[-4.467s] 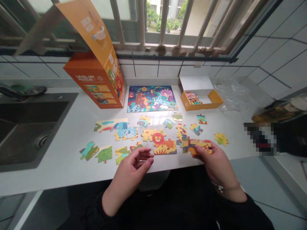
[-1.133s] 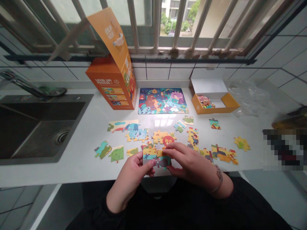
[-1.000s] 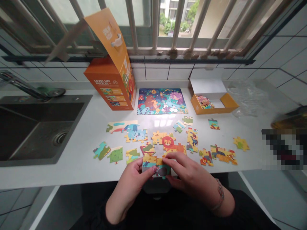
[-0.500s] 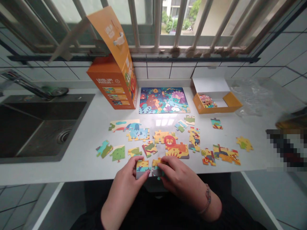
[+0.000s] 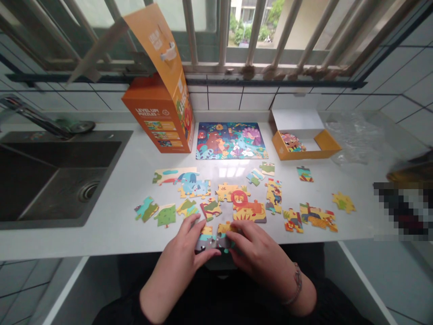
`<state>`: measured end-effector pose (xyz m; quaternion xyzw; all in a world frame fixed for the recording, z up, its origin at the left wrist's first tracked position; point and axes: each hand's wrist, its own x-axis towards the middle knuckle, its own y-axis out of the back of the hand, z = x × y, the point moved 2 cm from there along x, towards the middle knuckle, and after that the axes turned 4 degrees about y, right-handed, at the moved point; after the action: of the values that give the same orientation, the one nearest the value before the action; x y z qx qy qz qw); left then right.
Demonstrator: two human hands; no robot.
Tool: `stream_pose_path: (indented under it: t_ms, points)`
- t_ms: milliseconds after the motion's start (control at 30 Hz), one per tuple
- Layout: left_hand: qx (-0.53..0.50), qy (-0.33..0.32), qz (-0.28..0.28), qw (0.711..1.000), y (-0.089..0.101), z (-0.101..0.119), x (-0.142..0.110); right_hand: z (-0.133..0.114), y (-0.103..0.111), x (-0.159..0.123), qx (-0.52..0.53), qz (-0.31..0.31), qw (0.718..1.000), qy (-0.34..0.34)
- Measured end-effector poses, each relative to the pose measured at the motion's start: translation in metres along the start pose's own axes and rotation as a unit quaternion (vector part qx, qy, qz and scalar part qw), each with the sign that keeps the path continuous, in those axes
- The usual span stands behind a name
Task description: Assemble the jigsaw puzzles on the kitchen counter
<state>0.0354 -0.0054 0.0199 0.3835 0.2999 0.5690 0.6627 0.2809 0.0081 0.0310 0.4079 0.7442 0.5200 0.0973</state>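
Note:
Near the counter's front edge, my left hand (image 5: 181, 259) is closed around a puzzle piece (image 5: 205, 238) in yellow, blue and grey. My right hand (image 5: 259, 253) pinches another puzzle piece (image 5: 223, 230) with a yellow top and grey lower part. The two pieces are side by side; whether their edges touch is hard to tell. Just beyond the hands lies a lion section (image 5: 248, 205) of joined pieces. A green-and-yellow piece (image 5: 187, 207) and a piece with a brown branch (image 5: 211, 209) lie close to my left fingers.
An elephant section (image 5: 192, 184) lies farther back, before a dark blue picture board (image 5: 232, 141). At back left stands an orange puzzle box (image 5: 158, 117), beside the sink (image 5: 101, 171). An open yellow box (image 5: 304, 153) holds pieces at back right. More joined pieces (image 5: 318, 217) lie right.
My left hand has shifted its hold, its thumb now stretched farther right, and its piece is slightly right and more covered by fingers. My right hand's piece has barely moved.

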Motion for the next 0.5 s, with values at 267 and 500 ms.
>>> stream_pose_path:
  t_ms: [267, 500]
  points:
    - [0.013, -0.063, -0.047, 0.997, 0.013, -0.01, -0.005, -0.004, -0.006, 0.008, -0.011, -0.007, 1.0, 0.021]
    - [0.037, -0.073, -0.041, 0.996, 0.012, -0.005, -0.006, -0.007, -0.011, 0.011, -0.031, -0.012, 0.999, 0.039]
